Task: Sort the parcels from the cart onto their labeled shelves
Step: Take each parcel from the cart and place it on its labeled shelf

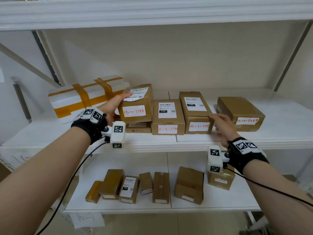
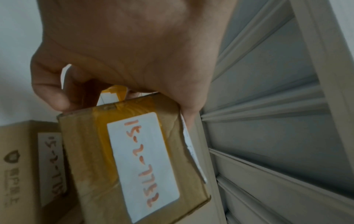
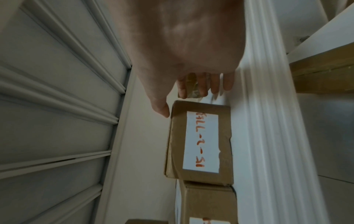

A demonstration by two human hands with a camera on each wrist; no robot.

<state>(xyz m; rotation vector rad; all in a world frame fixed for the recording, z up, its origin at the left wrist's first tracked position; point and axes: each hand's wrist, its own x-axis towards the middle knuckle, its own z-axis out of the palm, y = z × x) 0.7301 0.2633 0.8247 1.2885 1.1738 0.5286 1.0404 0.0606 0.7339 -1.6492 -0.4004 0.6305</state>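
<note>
My left hand grips a brown parcel marked 15-2-7752 by its left end, thumb on top beside a loose white shipping label. The parcel sits tilted on a flatter box on the middle shelf. In the left wrist view the same parcel shows its handwritten label below my palm. My right hand has straight fingers; its thumb touches the top right corner of another labelled parcel, seen again as the parcel under my right hand.
Between the two hands stands a third labelled box. A white foam box with orange tape lies at the left, a flat brown box at the right. The lower shelf holds several small parcels. An upper shelf hangs overhead.
</note>
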